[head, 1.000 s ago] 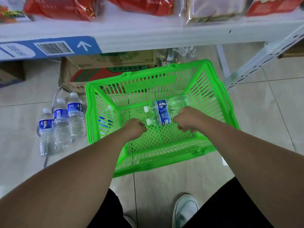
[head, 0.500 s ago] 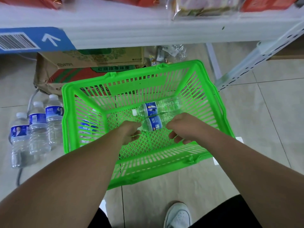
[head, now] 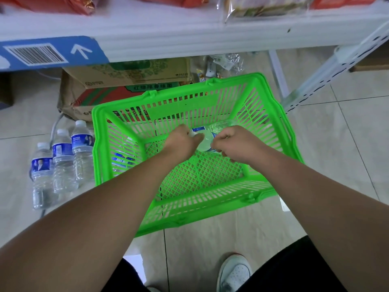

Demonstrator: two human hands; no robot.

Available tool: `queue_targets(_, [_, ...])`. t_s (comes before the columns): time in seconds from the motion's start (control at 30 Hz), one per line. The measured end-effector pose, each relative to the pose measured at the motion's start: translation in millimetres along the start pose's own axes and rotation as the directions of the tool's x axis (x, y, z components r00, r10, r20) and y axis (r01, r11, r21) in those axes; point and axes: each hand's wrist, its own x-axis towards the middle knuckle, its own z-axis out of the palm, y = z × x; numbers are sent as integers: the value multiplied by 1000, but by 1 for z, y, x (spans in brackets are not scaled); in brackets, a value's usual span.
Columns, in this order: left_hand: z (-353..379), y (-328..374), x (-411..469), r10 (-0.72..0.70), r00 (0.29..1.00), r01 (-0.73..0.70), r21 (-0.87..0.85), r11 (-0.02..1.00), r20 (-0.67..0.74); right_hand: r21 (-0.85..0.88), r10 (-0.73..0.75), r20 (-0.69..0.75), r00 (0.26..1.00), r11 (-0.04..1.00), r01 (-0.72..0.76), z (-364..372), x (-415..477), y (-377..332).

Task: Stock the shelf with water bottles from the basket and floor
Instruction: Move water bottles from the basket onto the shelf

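The green basket (head: 183, 106) sits on the tiled floor (head: 347, 144). The white shelf (head: 189, 39) has its front edge above and just beyond the basket's far rim. Cardboard boxes (head: 126, 81) crowd the basket's far-left corner, and a perforated upright (head: 328, 74) rises beyond its far-right corner. Bare tile lies open right of the basket and on its near side, where one white shoe (head: 233, 272) stands.

Two clear water bottles with blue labels lie on their sides on the basket's mesh bottom, caps toward its left wall. They are side by side, the far bottle (head: 221, 125) against the near bottle (head: 205, 142).

The right hand (head: 237, 146) has its fingers wrapped round the near bottle's labelled body. The left hand (head: 181, 144) covers the cap ends. Its fingers curl under out of sight, so I cannot tell whether they grasp either bottle.

Three standing bottles (head: 63, 161) are in a row just left of the basket's left wall, white caps up. A blue label (head: 123, 160) shows through that wall's slats, and I cannot tell whether it is inside or outside the basket.
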Motion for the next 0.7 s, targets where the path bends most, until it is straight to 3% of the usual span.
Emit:
queue_targets(0.07, [-16, 9, -3, 65, 996, -62, 54, 997, -65, -32, -35, -42, 999, 999, 34, 3, 3, -3])
queue_targets(0.2, [-44, 21, -9, 141, 983, -144, -15, 989, -117, -4, -77, -12, 997, 997, 77, 11, 7, -9])
queue_targets(0.4, [-65, 29, -18, 203, 977, -207, -50, 977, -63, 101, -194, 117, 974, 978, 183, 27, 3, -21])
queue_targets(0.6, [-72, 29, -25, 294, 955, -290, -328, 899, -37, 67, -304, -44, 951, 949, 307, 26, 1, -27])
queue_targets(0.7, [-78, 22, -28, 320, 947, -281, -410, 868, 29, 167, -258, -131, 957, 946, 278, 19, 2, -29])
